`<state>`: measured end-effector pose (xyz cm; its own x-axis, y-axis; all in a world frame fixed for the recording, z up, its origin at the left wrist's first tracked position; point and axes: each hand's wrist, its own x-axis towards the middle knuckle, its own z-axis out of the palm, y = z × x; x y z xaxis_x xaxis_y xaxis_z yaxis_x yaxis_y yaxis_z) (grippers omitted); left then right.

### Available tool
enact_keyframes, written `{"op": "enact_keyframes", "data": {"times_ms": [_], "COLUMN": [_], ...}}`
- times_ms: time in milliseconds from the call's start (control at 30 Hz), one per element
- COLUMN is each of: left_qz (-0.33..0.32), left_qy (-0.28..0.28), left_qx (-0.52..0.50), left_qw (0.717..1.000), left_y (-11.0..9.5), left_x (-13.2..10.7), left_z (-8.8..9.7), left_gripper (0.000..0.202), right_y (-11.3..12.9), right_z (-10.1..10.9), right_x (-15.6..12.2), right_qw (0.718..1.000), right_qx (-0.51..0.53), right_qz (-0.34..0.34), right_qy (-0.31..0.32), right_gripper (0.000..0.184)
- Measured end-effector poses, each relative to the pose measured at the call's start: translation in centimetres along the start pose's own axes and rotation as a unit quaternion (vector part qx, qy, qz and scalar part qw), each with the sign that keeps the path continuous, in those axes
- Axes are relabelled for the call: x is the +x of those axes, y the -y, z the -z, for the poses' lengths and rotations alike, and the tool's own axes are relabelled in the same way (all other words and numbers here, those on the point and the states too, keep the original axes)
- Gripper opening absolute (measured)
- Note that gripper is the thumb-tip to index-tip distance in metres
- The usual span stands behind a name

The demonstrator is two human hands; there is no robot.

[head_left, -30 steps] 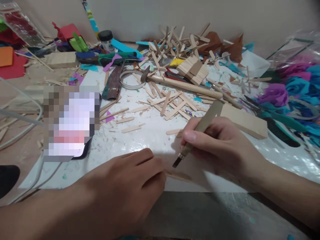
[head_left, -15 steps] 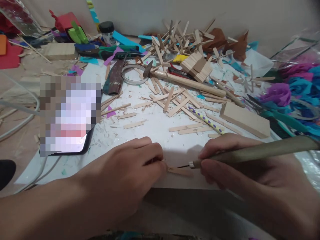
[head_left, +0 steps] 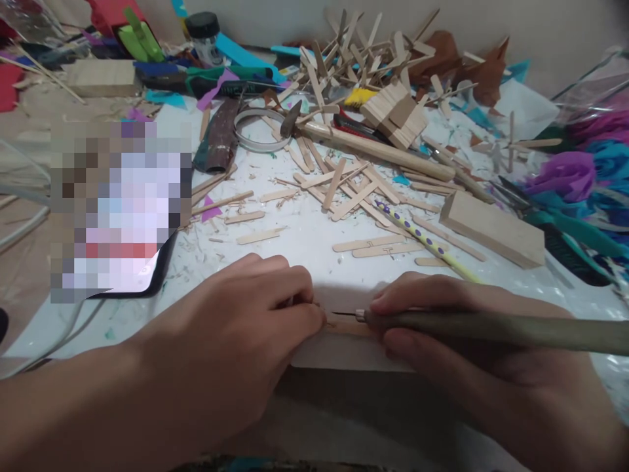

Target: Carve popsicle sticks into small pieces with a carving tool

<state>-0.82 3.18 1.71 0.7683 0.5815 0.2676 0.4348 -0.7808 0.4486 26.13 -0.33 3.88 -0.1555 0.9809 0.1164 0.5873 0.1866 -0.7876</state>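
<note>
Head view: our left hand point(head_left: 260, 321) pins a wooden stick point(head_left: 350, 325), lower centre; our right hand point(head_left: 496, 377) grips a slim knife point(head_left: 472, 328), tip contact unclear. We judge work partway: stick looks unsevered, two marked sticks point(head_left: 366, 243) lie higher, right of centre.

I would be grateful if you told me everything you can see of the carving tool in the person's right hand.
The carving tool has a thick, dull olive handle, a pale metallic-looking collar and a thin, dark blade. It lies nearly level, gripped by the right hand, its blade pointing toward the left hand just above a wooden stick. Whether they touch is unclear. The handle's far end runs past the picture's right edge; its material is hard to tell.
</note>
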Motion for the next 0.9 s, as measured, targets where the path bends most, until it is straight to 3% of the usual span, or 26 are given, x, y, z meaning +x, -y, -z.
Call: {"op": "enact_keyframes", "data": {"times_ms": [167,533,733,900], "left_qz": [-0.004,0.028,0.042,0.065], "left_qy": [0.026,0.043,0.051,0.041], "left_qx": [0.004,-0.032,-0.056,-0.092], "left_qw": [1.000,0.998,0.996,0.993], "left_y": [0.0,-0.1,0.2,0.2], "left_x": [0.6,0.7,0.8,0.6], "left_z": [0.1,0.6,0.4,0.3], "left_gripper": [0.040,0.043,0.039,0.033], "right_y": [-0.2,-0.8,-0.8,0.0], "right_z": [0.0,-0.2,-0.3,-0.8], "right_x": [-0.5,-0.4,-0.9,-2.4], "right_qw": [1.000,0.999,0.997,0.997], "right_qx": [-0.007,-0.010,-0.023,-0.075], "right_qz": [-0.001,-0.014,0.025,0.014], "right_qy": [0.021,0.051,0.067,0.019], "right_gripper": [0.013,0.013,0.008,0.007]}}
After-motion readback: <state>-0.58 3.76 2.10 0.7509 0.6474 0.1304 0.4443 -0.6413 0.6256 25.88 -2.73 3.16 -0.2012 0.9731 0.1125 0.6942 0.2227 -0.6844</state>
